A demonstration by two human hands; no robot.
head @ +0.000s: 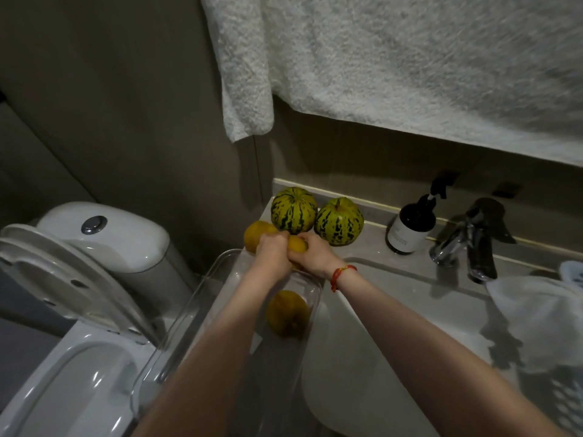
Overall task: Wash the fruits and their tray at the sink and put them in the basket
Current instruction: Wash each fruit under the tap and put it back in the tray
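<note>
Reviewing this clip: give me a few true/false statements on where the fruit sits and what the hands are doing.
1. Two striped green melons stand on the counter beside the wall. True.
2. Both hands are in the sink basin. False: the left hand and right hand are on a yellow fruit over the clear tray.
3. One yellow fruit lies in the tray. True.
4. Water runs from the faucet. False: none shows.

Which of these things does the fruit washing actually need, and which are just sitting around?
Needed: the two striped melons, the yellow fruits, one lying in the clear tray, the sink, the tap, the basket, both hands, left and right.

Just there: soap bottle, hanging towel, toilet.
</note>
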